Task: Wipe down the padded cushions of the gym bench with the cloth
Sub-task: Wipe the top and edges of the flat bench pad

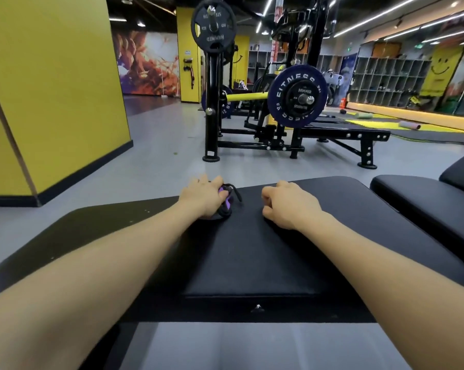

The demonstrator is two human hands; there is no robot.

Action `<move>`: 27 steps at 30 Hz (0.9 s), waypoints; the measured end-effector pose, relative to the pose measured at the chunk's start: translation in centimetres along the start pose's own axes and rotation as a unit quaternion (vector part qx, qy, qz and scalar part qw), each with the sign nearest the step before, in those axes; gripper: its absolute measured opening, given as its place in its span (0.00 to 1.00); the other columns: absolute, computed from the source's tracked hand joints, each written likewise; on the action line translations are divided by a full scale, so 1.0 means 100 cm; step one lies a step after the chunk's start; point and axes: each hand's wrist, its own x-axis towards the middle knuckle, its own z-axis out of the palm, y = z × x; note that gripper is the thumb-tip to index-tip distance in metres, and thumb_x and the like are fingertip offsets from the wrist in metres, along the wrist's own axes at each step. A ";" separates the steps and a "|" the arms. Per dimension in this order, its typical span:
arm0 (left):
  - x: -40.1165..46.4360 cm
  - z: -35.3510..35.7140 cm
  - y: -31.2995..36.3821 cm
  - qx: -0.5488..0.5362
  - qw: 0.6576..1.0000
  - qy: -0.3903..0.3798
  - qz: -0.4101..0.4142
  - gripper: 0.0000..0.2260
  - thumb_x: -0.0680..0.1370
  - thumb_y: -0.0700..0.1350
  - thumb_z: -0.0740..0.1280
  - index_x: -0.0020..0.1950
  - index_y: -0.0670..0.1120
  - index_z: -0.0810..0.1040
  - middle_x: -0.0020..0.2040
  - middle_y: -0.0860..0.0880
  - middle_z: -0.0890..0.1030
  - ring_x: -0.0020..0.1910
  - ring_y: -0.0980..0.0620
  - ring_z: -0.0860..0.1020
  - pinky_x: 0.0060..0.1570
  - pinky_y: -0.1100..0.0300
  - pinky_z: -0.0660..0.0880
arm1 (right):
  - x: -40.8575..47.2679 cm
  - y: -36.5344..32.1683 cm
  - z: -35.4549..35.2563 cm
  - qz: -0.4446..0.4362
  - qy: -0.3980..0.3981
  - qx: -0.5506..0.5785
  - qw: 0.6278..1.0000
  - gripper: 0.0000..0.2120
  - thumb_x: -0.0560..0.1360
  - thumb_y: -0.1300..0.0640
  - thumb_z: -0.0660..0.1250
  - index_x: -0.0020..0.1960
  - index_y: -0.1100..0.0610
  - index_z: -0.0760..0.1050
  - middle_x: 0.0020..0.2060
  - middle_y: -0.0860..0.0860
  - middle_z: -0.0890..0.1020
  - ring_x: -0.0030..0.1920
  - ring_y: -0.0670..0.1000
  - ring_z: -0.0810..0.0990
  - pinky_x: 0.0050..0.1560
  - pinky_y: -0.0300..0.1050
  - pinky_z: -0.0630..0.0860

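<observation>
My left hand [203, 194] presses a bunched black-and-purple cloth [227, 200] onto the cushion [252, 249], fingers curled over it near the far edge. My right hand [289, 205] rests just beside it on the same pad, fingers loosely curled, holding nothing.

To wipe well, I judge I should flatten the cloth under my palm, keep even pressure and draw it back toward me in overlapping strokes, running past the edges and the seam. The right hand can steady the pad. A second cushion [418, 198] lies beyond my right hand and looks still to do.

I see no containers near my hands; only cubby shelves [386, 78] far off, their contents too small to tell.
</observation>
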 end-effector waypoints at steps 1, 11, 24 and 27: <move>-0.011 -0.005 0.001 -0.012 1.000 -0.015 0.021 0.16 0.81 0.56 0.53 0.62 0.47 0.67 0.62 0.40 0.69 0.62 0.40 0.67 0.60 0.47 0.68 | 0.000 0.000 0.000 0.001 0.000 0.000 1.000 0.09 0.78 0.53 0.57 0.56 0.51 0.70 0.58 0.53 0.70 0.62 0.54 0.67 0.45 0.49 0.70; -0.028 -0.003 0.015 -0.014 0.999 0.021 0.032 0.18 0.81 0.56 0.53 0.65 0.48 0.66 0.62 0.41 0.70 0.62 0.40 0.68 0.56 0.49 0.66 | 0.002 0.000 -0.001 0.004 -0.005 0.009 1.000 0.11 0.77 0.53 0.58 0.58 0.52 0.71 0.59 0.54 0.70 0.62 0.57 0.68 0.50 0.50 0.70; -0.109 -0.016 0.049 -0.010 0.992 0.016 0.125 0.14 0.79 0.57 0.55 0.60 0.50 0.68 0.55 0.46 0.72 0.57 0.44 0.70 0.51 0.51 0.66 | -0.078 0.023 -0.011 0.020 0.052 0.125 0.991 0.13 0.75 0.61 0.59 0.56 0.54 0.77 0.57 0.54 0.76 0.59 0.58 0.73 0.58 0.49 0.71; -0.129 -0.016 0.056 -0.024 0.986 0.053 0.154 0.15 0.80 0.57 0.56 0.60 0.50 0.69 0.53 0.46 0.72 0.55 0.44 0.70 0.50 0.51 0.67 | -0.088 0.021 -0.011 0.020 0.095 0.118 0.988 0.13 0.75 0.61 0.58 0.56 0.53 0.77 0.55 0.53 0.77 0.58 0.57 0.72 0.54 0.48 0.67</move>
